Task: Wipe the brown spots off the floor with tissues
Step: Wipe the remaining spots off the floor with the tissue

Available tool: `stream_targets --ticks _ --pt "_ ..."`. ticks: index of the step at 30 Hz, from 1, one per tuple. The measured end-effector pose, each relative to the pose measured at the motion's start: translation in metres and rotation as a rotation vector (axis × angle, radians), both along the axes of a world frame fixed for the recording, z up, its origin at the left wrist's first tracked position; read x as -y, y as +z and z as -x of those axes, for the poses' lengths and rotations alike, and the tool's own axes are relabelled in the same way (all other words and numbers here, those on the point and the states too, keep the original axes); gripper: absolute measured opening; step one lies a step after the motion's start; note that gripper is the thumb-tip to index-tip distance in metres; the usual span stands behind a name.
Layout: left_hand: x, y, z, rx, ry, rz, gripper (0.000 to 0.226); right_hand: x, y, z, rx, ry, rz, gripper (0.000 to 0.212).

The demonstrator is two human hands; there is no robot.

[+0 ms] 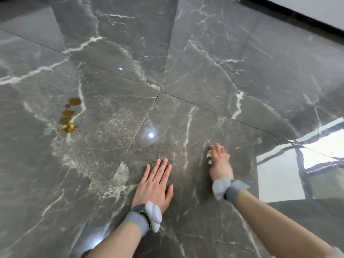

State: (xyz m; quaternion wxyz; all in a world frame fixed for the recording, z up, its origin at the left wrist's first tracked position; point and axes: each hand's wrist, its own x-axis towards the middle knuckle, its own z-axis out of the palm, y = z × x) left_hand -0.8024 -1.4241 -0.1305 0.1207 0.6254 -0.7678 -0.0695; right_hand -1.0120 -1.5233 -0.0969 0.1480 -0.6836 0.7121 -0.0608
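A cluster of brown spots (68,115) lies on the glossy grey marble floor (186,62) at the left, far from both hands. My left hand (155,185) rests flat on the floor at lower centre, fingers straight and spread. To its right, my right hand (220,161) presses down on the tile with fingers curled round a small crumpled tissue (209,153); only a whitish, slightly stained bit of it shows at the fingers. The right hand is blurred. Both wrists wear grey bands with a pale sensor.
Tile seams cross near the centre (160,91). A dark skirting and white wall (316,13) run along the top right. Bright reflections of a window (297,164) and ceiling lamps (151,135) sit on the floor.
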Motion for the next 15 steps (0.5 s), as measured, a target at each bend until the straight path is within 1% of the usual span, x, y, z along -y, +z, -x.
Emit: stream_targets --ticks 2,4,5,6,7,9,11,12,13,14,15 --pt "0.0 -0.001 0.0 0.002 -0.002 0.0 0.061 -0.028 -0.004 -0.032 0.055 0.316 0.015 0.067" --pt "0.0 -0.001 -0.001 0.004 -0.007 -0.006 0.062 -0.048 -0.005 -0.038 0.101 0.558 -0.004 0.062" --pt "0.0 -0.002 -0.001 0.007 -0.008 -0.011 0.062 -0.049 -0.003 -0.03 0.112 0.604 -0.009 0.061" --pt "-0.001 -0.001 0.0 0.005 -0.009 -0.019 0.061 -0.044 0.0 -0.015 0.118 0.588 0.007 0.061" --pt "-0.001 -0.001 0.0 0.004 -0.007 -0.025 0.061 -0.036 0.0 0.002 0.12 0.509 0.039 0.06" --pt "-0.001 -0.001 -0.001 0.006 -0.004 -0.039 0.061 -0.014 0.004 0.04 0.077 0.187 0.07 0.064" --pt "0.0 -0.001 -0.003 0.01 0.008 -0.038 0.061 0.008 0.01 0.059 -0.043 -0.14 -0.06 0.068" --pt "-0.001 -0.001 -0.001 0.014 0.004 -0.034 0.061 0.016 0.013 0.061 -0.072 -0.268 -0.115 0.068" --pt "0.0 -0.001 -0.002 0.015 0.001 -0.034 0.061 0.025 0.013 0.054 -0.095 -0.344 -0.146 0.067" --pt "-0.001 0.0 -0.001 0.012 -0.003 -0.038 0.062 0.032 0.013 0.043 -0.106 -0.36 -0.155 0.066" --pt "-0.001 -0.001 0.0 0.004 0.0 -0.039 0.062 0.037 0.013 0.026 -0.106 -0.321 -0.146 0.065"
